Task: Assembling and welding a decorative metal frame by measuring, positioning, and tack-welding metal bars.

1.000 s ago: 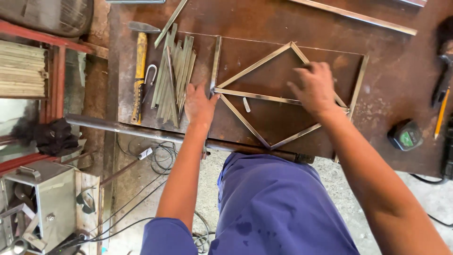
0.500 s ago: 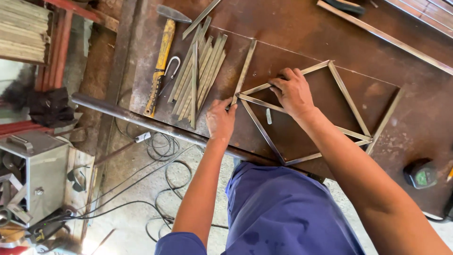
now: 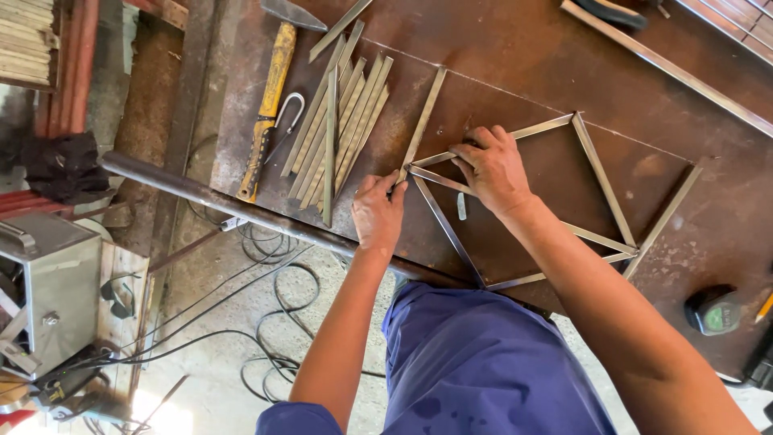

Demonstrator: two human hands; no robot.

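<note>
Sliding inward since a second ago, the right hand [image 3: 493,169] has left the far side of the frame [image 3: 600,181] and now sits over its near-left corner, close to the left hand [image 3: 378,211]. Both hands have thus gathered at one joint, where several bars [image 3: 439,181] come to a point, so the work appears to have narrowed from laying out the whole shape to fitting that corner. The camera has also swung, so the desk [image 3: 523,72] now runs at a slant.

The left grip is curled, its fingertips pinching the tip of the corner where a loose strip [image 3: 424,121] leans away toward the top. The right grip is half closed, with fingers bent down and pressing on the upper and middle bars just beside the corner; it pins them rather than wrapping round them. Both forearms reach up from below, the right one crossing over the frame's lower bars.

The frame lies flat on the desk, a diamond of thin bars. A pile of strips [image 3: 338,129] and a yellow-handled hammer [image 3: 270,105] lie to its left.
</note>
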